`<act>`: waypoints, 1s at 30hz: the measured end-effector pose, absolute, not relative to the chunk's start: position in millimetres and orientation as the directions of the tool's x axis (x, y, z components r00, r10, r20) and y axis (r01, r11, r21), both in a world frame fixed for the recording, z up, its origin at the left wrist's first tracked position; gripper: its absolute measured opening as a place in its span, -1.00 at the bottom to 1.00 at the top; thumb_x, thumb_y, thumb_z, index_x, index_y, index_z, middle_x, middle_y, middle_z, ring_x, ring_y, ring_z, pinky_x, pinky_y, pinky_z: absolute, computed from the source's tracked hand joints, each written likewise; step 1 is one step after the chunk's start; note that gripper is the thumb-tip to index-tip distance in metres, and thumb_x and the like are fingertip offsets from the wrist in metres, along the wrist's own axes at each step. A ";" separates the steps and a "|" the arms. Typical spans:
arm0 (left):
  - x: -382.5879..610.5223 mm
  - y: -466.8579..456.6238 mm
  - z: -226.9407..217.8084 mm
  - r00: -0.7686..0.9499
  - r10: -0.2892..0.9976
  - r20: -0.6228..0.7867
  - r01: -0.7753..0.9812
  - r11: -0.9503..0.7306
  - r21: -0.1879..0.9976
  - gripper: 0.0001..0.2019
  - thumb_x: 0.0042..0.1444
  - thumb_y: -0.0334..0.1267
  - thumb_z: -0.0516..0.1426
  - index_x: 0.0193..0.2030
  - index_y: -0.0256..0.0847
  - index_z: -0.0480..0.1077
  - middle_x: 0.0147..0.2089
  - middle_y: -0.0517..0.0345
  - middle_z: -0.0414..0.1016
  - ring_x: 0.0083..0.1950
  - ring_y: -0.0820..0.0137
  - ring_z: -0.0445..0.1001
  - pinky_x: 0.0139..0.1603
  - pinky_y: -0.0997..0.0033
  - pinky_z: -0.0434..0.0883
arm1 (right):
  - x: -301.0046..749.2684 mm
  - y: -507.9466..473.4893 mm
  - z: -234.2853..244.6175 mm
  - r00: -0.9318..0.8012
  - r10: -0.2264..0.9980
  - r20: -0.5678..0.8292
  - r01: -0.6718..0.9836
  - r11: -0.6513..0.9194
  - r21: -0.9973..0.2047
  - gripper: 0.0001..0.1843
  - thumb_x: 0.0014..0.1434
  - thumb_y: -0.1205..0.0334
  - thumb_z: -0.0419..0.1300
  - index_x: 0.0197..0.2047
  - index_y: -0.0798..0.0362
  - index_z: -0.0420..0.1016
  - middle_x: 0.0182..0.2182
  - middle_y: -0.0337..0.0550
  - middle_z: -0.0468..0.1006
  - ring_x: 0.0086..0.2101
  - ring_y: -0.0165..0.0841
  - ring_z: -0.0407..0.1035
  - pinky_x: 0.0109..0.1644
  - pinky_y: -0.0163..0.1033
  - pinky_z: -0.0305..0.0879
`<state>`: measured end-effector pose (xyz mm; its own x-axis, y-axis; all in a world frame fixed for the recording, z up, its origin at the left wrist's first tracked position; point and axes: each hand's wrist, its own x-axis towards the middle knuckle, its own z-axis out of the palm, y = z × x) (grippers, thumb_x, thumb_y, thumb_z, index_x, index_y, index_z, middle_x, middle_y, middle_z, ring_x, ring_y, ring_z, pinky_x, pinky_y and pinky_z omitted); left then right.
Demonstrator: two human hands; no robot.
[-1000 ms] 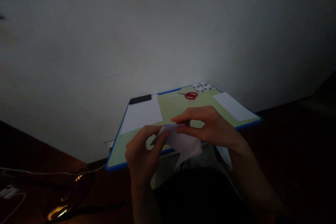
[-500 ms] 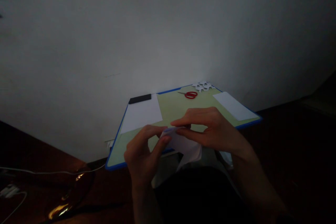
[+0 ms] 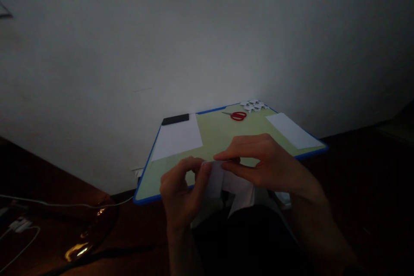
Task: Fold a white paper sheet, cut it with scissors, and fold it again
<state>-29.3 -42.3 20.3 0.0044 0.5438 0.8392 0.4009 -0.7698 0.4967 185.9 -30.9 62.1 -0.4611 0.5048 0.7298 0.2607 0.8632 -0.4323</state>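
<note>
A folded piece of white paper (image 3: 239, 186) is held up between my hands, over the near edge of the small table. My left hand (image 3: 183, 187) pinches its upper left end between thumb and fingers. My right hand (image 3: 263, 159) pinches the top edge a little to the right, thumb below and fingers above. The paper's lower flaps hang down toward my lap, one ending in a point. Beyond my hands, red-handled scissors (image 3: 238, 116) lie on the table, apart from both hands.
The light green table (image 3: 213, 127) with a blue rim stands against a wall. A white sheet (image 3: 177, 138) lies at its left under a dark flat object (image 3: 175, 119). Folded white paper pieces (image 3: 254, 105) sit at the back right, near another white sheet (image 3: 293, 131). A white cable (image 3: 64, 202) runs at left.
The paper's left part has been turned down and now hangs flat below my left thumb. My left thumb has risen to the top edge. The view has shifted slightly.
</note>
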 end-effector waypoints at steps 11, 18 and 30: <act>-19.6 -36.7 19.0 0.034 0.489 0.871 0.645 -0.677 0.355 -0.84 0.38 -0.38 0.15 -0.27 -0.15 0.44 -0.56 0.39 0.40 -0.60 0.56 0.33 -0.53 0.56 0.19 | 187.4 -29.4 67.8 -0.475 0.648 0.596 0.271 0.752 -0.601 -0.78 0.25 0.36 0.41 -0.03 0.05 0.75 -0.28 -0.20 0.77 -0.32 -0.37 0.61 -0.20 -0.30 0.51; -21.8 -30.4 8.9 -0.224 0.528 0.819 0.578 -0.605 0.548 -0.81 0.39 -0.24 0.17 -0.30 -0.16 0.46 -0.55 0.37 0.34 -0.57 0.53 0.26 -0.54 0.54 0.16 | 190.4 -6.4 40.9 -0.289 0.773 0.565 -0.202 0.528 -0.825 -0.45 0.40 -0.31 0.15 0.08 -0.10 0.72 -0.11 -0.11 0.77 -0.16 -0.26 0.63 -0.02 -0.14 0.54; -15.7 -15.6 1.5 -0.400 0.426 0.811 0.625 -0.521 0.582 -0.84 0.32 -0.18 0.22 -0.29 -0.16 0.46 -0.52 0.31 0.50 -0.56 0.51 0.40 -0.52 0.56 0.30 | 120.5 -46.8 -25.8 -0.063 0.925 0.375 -0.201 0.356 -0.913 -0.59 0.22 -0.01 0.46 0.08 -0.07 0.61 -0.21 -0.21 0.69 -0.30 -0.33 0.54 -0.28 -0.33 0.48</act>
<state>-15.7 -15.6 1.5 -0.4001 0.4264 0.8113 0.6245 -0.5210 0.5818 120.5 -46.8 -25.8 -0.0632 0.9251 0.3745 -0.2006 0.3558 -0.9128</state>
